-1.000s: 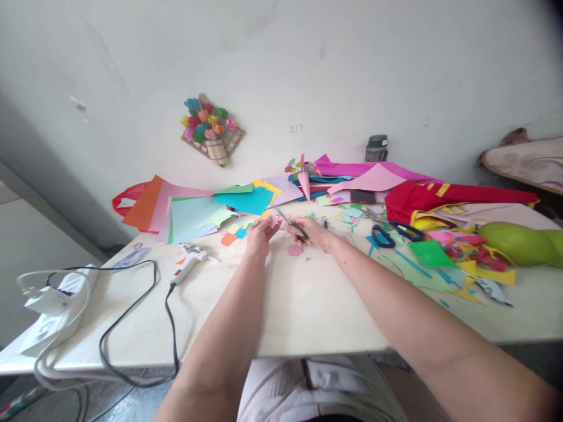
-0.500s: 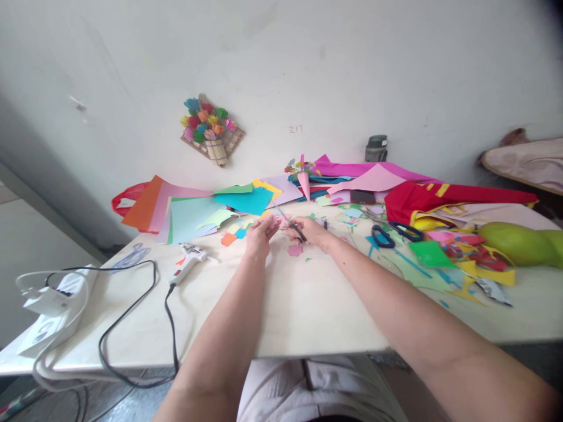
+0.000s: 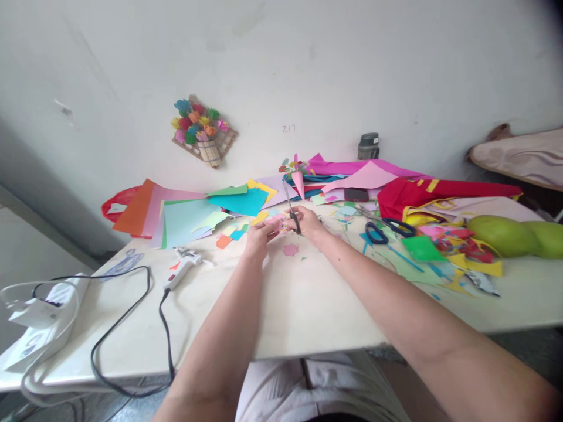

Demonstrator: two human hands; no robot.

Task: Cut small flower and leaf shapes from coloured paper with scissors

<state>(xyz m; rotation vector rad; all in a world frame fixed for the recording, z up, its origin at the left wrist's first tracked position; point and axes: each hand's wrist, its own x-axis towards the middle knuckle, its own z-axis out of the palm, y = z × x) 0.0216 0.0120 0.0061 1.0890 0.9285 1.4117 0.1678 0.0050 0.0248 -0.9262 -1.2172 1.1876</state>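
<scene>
My right hand (image 3: pixel 305 224) is closed round the dark handles of a small pair of scissors (image 3: pixel 291 206), whose blades point up and away from me. Close on its left, my left hand (image 3: pixel 262 233) pinches a small piece of pink paper (image 3: pixel 278 221) near the scissors. Part of that paper is hidden by the fingers. Just below the hands, a pink flower-shaped paper cutout (image 3: pixel 290 250) lies flat on the table (image 3: pixel 303 310). Small coloured paper pieces, among them an orange scrap (image 3: pixel 224 241), are scattered to the left of my left hand.
A white glue gun (image 3: pixel 187 266) with a black cord lies at left, near a power strip (image 3: pixel 48 328). Coloured sheets (image 3: pixel 187 221) spread along the back. Large blue-handled scissors (image 3: pixel 387 230), scraps and a green pillow-like object (image 3: pixel 501 235) lie at right. A bottle (image 3: pixel 368 145) stands behind.
The scissors in my right hand have turned, with their blades now steeper and pointing farther away. My left hand still pinches the pink paper. The whole view has shifted slightly.
</scene>
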